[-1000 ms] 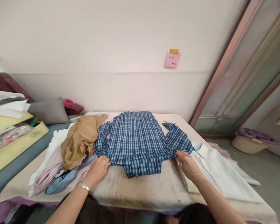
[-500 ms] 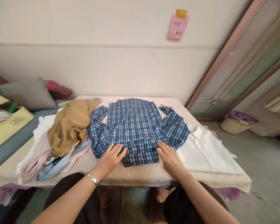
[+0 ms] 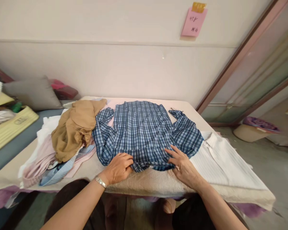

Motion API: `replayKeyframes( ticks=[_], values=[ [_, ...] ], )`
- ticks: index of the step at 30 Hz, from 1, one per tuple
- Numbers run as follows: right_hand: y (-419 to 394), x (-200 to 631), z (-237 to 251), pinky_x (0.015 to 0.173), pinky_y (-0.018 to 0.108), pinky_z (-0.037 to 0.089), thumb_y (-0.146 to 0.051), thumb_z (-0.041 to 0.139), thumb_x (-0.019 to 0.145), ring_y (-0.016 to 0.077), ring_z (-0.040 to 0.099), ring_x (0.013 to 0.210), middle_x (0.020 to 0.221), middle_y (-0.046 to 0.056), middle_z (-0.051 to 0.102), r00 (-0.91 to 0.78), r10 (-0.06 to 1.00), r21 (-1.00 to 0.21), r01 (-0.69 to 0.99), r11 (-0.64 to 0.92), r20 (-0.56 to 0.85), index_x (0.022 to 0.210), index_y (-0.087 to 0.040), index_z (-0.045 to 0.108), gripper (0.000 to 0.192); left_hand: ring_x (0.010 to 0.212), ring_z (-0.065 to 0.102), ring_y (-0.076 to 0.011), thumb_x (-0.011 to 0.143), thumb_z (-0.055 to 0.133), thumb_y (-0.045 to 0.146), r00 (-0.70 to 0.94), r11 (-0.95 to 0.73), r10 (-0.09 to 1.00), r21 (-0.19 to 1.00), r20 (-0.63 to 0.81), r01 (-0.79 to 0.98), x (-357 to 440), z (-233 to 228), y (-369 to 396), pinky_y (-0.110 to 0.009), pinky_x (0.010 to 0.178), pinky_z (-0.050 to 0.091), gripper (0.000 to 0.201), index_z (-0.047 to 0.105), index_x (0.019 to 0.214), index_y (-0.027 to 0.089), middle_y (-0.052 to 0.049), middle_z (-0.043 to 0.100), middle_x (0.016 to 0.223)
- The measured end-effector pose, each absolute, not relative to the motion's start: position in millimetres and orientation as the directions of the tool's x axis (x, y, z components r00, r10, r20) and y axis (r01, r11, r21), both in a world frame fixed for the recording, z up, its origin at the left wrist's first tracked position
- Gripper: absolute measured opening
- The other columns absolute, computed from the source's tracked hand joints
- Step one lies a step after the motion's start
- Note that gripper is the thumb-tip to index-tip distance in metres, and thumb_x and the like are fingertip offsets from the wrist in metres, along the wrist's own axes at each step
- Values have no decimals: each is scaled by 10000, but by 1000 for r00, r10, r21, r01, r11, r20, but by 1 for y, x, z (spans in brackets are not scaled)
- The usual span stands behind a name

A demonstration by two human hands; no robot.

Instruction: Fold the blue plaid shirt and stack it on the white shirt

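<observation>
A blue plaid shirt (image 3: pixel 139 131) lies spread on a padded table (image 3: pixel 148 183), its near edge folded up. My left hand (image 3: pixel 118 166), with a watch on the wrist, curls its fingers around the shirt's near left edge. My right hand (image 3: pixel 183 163) rests on the shirt's near right part with fingers spread flat. A crumpled tan garment (image 3: pixel 74 127) lies left of the shirt, touching its sleeve.
A heap of pink, white and light blue clothes (image 3: pixel 48 159) sits at the table's left. A white ribbed garment (image 3: pixel 223 166) lies at the right. A grey cushion (image 3: pixel 31 94) and a yellow case (image 3: pixel 9 127) are further left. A pink note (image 3: pixel 194 21) sticks on the wall.
Both hands came in from the shirt's sleeves to its near edge. The hanging bottom flap has been tucked up, and my left hand has curled onto the edge.
</observation>
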State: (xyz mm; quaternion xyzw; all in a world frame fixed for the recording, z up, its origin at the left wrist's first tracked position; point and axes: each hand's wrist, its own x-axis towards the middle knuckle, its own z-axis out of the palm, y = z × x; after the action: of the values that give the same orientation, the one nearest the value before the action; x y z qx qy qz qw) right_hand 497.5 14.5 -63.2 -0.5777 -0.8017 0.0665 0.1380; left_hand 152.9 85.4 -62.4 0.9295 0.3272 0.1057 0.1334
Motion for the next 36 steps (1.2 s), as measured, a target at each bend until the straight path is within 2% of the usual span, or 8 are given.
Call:
replayKeyframes(
  ticks=[5,8,13,17,21,28,33,36],
  values=[
    [6,506,-65,1205,525,356,-50,402,679,270,400,1492,1421,21,645,-299,949,-472,853,221,-96,727,-223,711,358,885,646,-179,960,526,271,740,-636,673,496,-19,591,152,-44,82,-304,834,455,197,679,847,223,-20,724,937],
    [25,504,-66,1139,431,460,-81,341,784,210,583,1337,1305,40,714,-194,980,-567,812,139,-37,841,-235,745,436,741,611,-158,1045,381,333,634,-545,773,479,-31,688,147,-41,111,-296,740,422,379,614,769,218,-4,655,762],
    [66,472,-96,1194,538,385,-425,391,1034,302,461,1446,1526,112,543,-46,981,-351,930,110,186,1398,-209,625,484,1005,640,-226,1014,413,260,395,-410,912,240,110,880,141,-51,204,-355,928,454,264,661,1029,170,-110,694,1050],
    [72,458,-134,1206,622,331,-611,408,1025,336,294,1538,1672,80,323,-66,984,-188,977,97,164,1563,-270,450,638,1207,562,-339,984,470,273,366,-377,917,47,157,925,132,-68,252,-573,1127,312,273,651,1143,145,-186,665,1186],
    [69,465,-149,1213,604,332,-612,412,1024,315,261,1553,1696,46,266,-91,975,-150,981,123,204,1592,-305,394,647,1073,613,-328,1011,394,287,329,-305,933,-168,144,938,114,-78,260,-604,1139,271,316,683,1021,159,-160,706,1023],
    [71,470,-155,1173,583,391,-594,464,1009,325,319,1528,1694,28,273,-114,955,-95,985,145,274,1608,-338,357,660,1044,633,-285,1020,289,229,206,-185,966,-138,155,973,128,-72,319,-398,877,487,395,630,1204,149,-169,662,1121],
    [74,479,-162,1106,553,467,-580,484,1002,333,408,1482,1695,19,254,-143,950,-47,986,163,277,1648,-390,197,732,1248,574,-250,1011,397,309,299,-289,948,-96,108,953,157,-85,402,-368,1015,460,360,617,1292,261,-120,602,1374],
    [77,486,-167,1067,551,503,-596,505,985,347,459,1446,1680,14,279,-156,958,-71,981,178,241,1647,-421,155,768,1347,511,-327,1015,359,354,206,-200,973,-64,108,978,156,-93,434,-475,1052,448,464,551,1393,166,-206,511,1498]
  ],
)
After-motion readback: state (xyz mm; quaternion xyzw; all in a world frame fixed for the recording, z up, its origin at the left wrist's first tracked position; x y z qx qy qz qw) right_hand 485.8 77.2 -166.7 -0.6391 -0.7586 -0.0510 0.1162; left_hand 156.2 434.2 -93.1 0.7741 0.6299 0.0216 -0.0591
